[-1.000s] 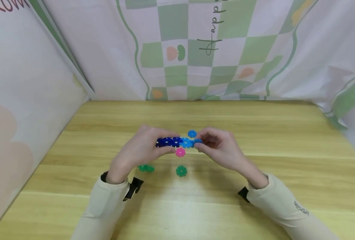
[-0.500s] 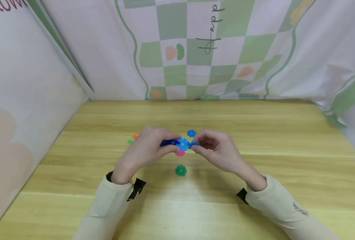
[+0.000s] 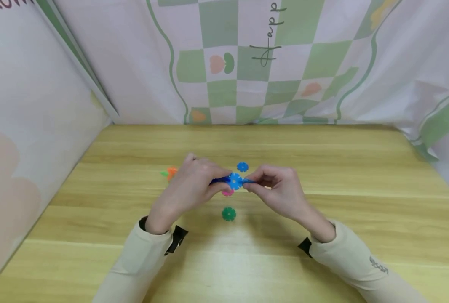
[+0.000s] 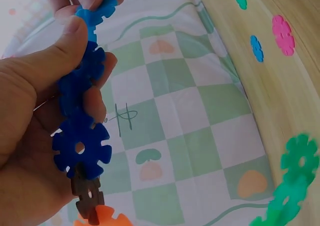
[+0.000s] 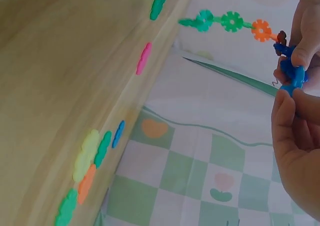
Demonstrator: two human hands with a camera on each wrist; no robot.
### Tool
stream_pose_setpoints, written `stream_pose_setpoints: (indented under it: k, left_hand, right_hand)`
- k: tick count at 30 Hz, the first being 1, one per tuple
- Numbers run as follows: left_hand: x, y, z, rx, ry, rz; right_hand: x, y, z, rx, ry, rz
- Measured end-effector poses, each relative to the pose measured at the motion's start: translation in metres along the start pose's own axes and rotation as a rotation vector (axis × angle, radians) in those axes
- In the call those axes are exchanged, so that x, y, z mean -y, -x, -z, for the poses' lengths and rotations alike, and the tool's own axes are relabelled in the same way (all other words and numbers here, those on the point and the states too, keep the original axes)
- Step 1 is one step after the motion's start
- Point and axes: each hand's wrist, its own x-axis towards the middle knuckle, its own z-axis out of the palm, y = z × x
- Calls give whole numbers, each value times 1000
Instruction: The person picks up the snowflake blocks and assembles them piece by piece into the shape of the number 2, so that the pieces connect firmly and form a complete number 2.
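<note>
My left hand (image 3: 188,189) grips a chain of slotted snowflake discs over the middle of the table, its thumb along the dark blue discs (image 4: 92,158). A light blue disc (image 3: 236,185) faces up between both hands. At the chain's right end my right hand (image 3: 283,189) pinches a blue disc (image 4: 104,9) between thumb and fingertips. Beyond the left palm the chain runs on through a brown disc (image 4: 82,186), an orange disc (image 5: 257,30) and several green discs (image 5: 232,15). Fingers cover part of the dark blue section.
Close under the hands lie a loose blue disc (image 3: 242,167), a pink disc (image 3: 228,193) and a green disc (image 3: 229,208). The right wrist view adds a yellow disc (image 5: 86,156), an orange disc (image 5: 87,185) and more green ones. A patterned curtain (image 3: 255,101) borders the table's far edge.
The chain has turned, its dark blue discs going from face-up to edge-on. Its green end has swung from the near side to the far left. My left hand has shifted slightly right.
</note>
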Motion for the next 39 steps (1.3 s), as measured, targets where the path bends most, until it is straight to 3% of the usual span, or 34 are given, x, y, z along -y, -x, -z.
stream_pose_setpoints:
  k: [5, 11, 18, 32, 39]
  left_hand:
    - [1, 0, 2, -13, 5, -7]
    - [3, 2, 3, -10, -8, -22]
    - [2, 1, 4, -8, 26, 10]
    - [-3, 2, -1, 46, -21, -54]
    - [-2, 0, -4, -39, 93, -79]
  right_hand:
    - [1, -1, -1, 17, 7, -5]
    - [0, 0, 1, 83, 113, 6]
    - [-1, 0, 0, 48, 116, 35]
    - [5, 0, 5, 268, -25, -300]
    - [6, -1, 6, 280, -176, -433]
